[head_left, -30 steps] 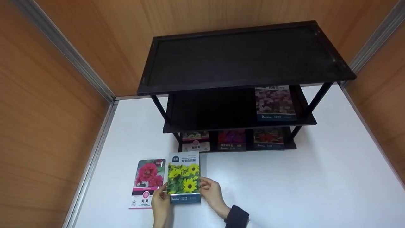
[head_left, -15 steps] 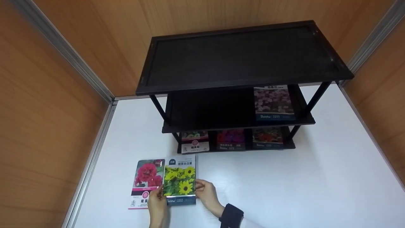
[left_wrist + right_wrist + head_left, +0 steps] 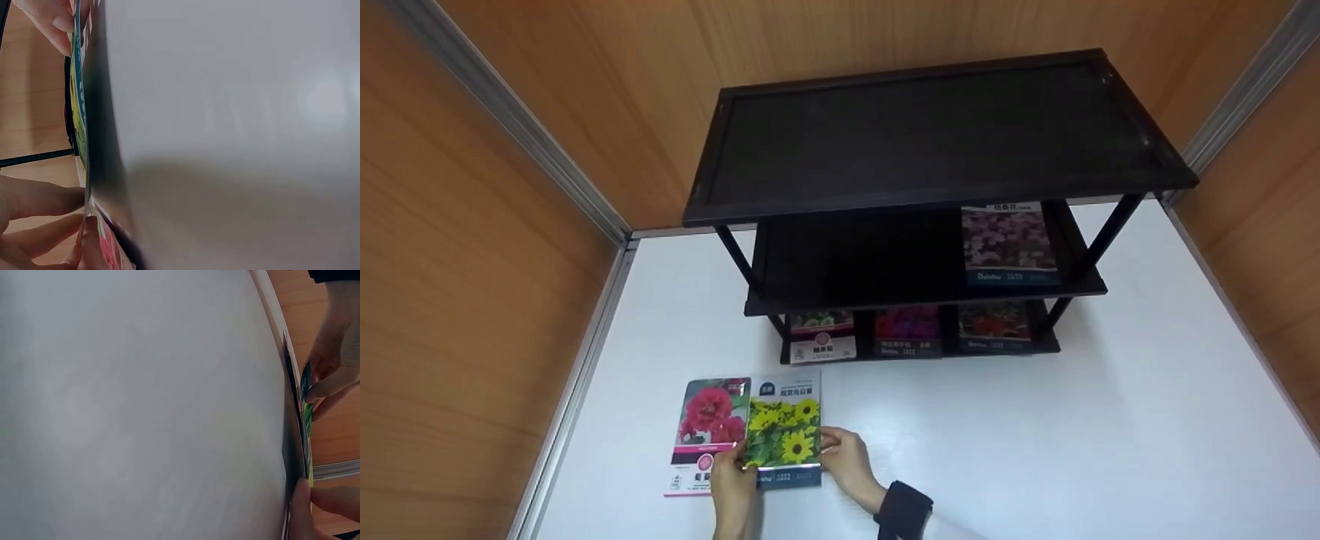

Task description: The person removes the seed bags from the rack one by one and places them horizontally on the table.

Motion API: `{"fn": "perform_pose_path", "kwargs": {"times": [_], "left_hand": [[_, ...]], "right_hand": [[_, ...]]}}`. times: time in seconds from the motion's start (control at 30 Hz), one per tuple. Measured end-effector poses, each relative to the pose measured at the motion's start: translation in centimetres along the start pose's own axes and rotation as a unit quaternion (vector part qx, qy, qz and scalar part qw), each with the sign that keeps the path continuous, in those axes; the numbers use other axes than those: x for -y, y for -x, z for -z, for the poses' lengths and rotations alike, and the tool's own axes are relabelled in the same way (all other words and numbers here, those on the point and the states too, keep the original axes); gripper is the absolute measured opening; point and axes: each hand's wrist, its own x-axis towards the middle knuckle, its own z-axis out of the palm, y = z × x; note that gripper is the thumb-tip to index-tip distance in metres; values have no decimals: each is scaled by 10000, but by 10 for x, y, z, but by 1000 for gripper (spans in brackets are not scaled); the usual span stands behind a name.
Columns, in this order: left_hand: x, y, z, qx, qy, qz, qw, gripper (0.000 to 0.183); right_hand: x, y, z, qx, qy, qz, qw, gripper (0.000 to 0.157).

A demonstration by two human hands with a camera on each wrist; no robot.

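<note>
A seed packet with yellow sunflowers (image 3: 784, 431) is held between both hands, low over the white table. My left hand (image 3: 733, 480) pinches its lower left edge, and my right hand (image 3: 849, 463) pinches its right edge. Seen edge-on in the left wrist view, the sunflower packet (image 3: 79, 107) stands slightly off the tabletop, with fingers (image 3: 39, 197) on both faces. The right wrist view shows thumb and fingers (image 3: 302, 509) at its near edge. Beside it on the left lies a packet with a pink flower (image 3: 709, 412), partly covered by my left hand.
A black three-level rack (image 3: 945, 135) stands behind. Its middle shelf bears a pale pink flower packet (image 3: 1009, 240) at the right. On the bottom shelf are a white-labelled packet (image 3: 823, 341), a purple-red one (image 3: 907, 330) and a red-flowered one (image 3: 995, 326). Wooden walls (image 3: 472, 300) enclose the white table (image 3: 1035, 442).
Both hands have brought the sunflower packet left and slightly toward the person, up against the pink-flower packet's right side. Most of that shift came in the first half second.
</note>
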Motion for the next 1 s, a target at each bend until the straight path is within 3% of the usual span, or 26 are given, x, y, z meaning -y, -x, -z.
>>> {"fn": "perform_pose_path", "kwargs": {"times": [0.2,0.53,1.0], "left_hand": [[1,0,0,-159,-100,-292,9994,39],[0,-2,1,152,-290,-26,9995,41],[3,-2,-3,28,-429,6,9991,38]], "right_hand": [[-1,-2,-1,57,53,14,10000,46],[1,-3,-4,-15,369,-19,9993,43],[2,-2,-6,-87,876,-16,9961,44]]}}
